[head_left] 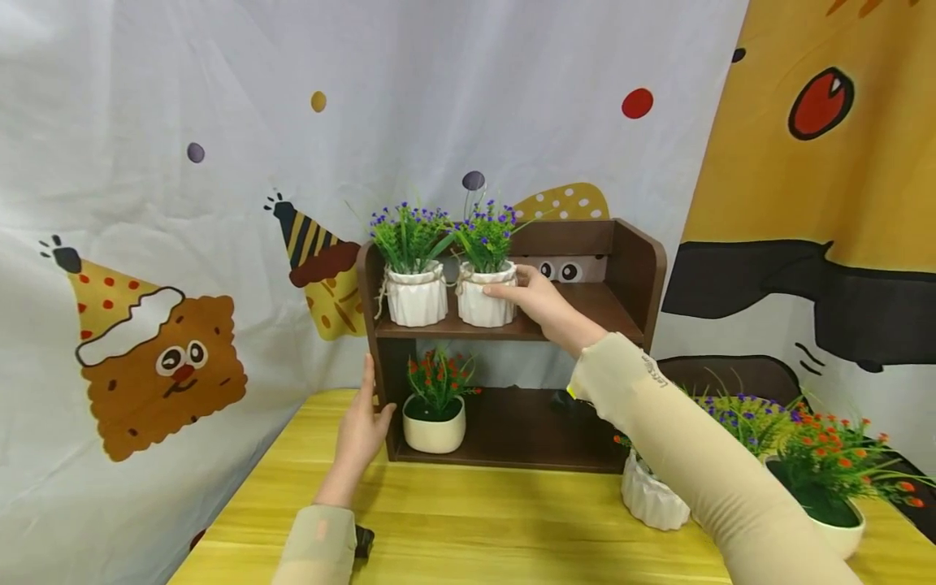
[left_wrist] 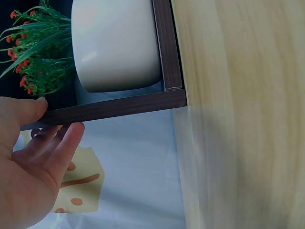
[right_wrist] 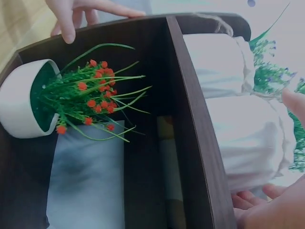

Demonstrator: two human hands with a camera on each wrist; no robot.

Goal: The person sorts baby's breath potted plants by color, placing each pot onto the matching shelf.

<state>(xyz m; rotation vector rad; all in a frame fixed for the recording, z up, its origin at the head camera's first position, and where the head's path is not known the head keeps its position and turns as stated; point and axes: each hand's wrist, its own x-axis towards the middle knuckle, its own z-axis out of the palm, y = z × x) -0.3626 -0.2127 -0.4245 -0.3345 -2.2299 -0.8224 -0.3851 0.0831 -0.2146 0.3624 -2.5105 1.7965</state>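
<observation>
A dark brown two-tier shelf (head_left: 534,422) stands on the table. On its upper tier, my right hand (head_left: 547,302) grips a white ribbed pot (head_left: 483,307) with purple flowers, thumb in front and fingers around its right side. Close on the left stands a similar white pot (head_left: 415,299) with twine around its rim. My left hand (head_left: 361,431) holds the shelf's left side panel (left_wrist: 114,106), thumb on the inner side and fingers outside. Beside that panel, a smooth cream pot (head_left: 435,435) with red flowers sits on the lower tier.
To the right of the shelf, a white ribbed pot (head_left: 651,496), partly behind my right sleeve, and a cream pot (head_left: 841,532) with orange-red flowers stand on the yellow wood-grain table (head_left: 497,520). A printed cloth (head_left: 241,97) hangs behind.
</observation>
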